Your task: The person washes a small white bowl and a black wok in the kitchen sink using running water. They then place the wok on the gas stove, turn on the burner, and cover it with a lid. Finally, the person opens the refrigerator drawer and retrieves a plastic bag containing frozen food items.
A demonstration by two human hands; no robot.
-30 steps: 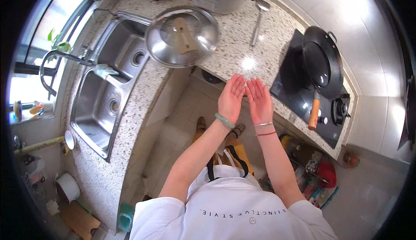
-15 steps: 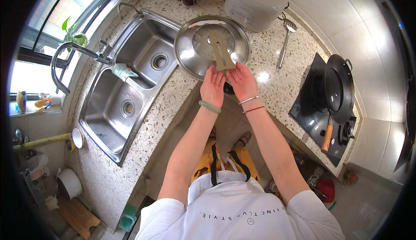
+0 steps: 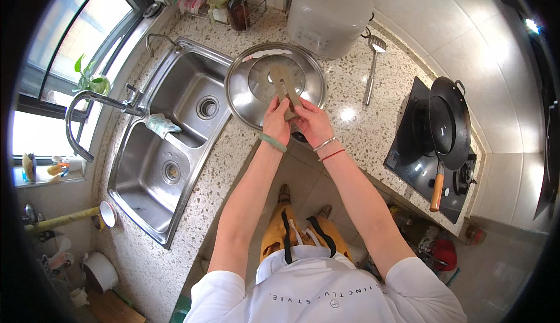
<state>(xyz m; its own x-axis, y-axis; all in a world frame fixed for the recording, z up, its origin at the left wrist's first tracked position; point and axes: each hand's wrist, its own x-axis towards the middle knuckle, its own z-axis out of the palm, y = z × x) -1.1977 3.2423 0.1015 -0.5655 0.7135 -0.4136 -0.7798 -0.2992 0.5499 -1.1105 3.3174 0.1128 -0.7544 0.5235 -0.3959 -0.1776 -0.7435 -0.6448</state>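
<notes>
Since the earlier frame, both hands had travelled from mid-air above the floor gap to the lid's handle. We noted, from the left, a double steel sink (image 3: 175,130) with a cloth on its divider. Next to it, the large steel-rimmed glass lid (image 3: 275,85) lay on the speckled desk (image 3: 356,130), just in front of a white rice cooker (image 3: 329,14). Our left hand (image 3: 276,122) and right hand (image 3: 312,123) closed together on the lid's long handle (image 3: 286,90), presumably because of the lid's width. The lid extended away beyond the grip. Further right, a wok (image 3: 446,125) sat on the hob.
</notes>
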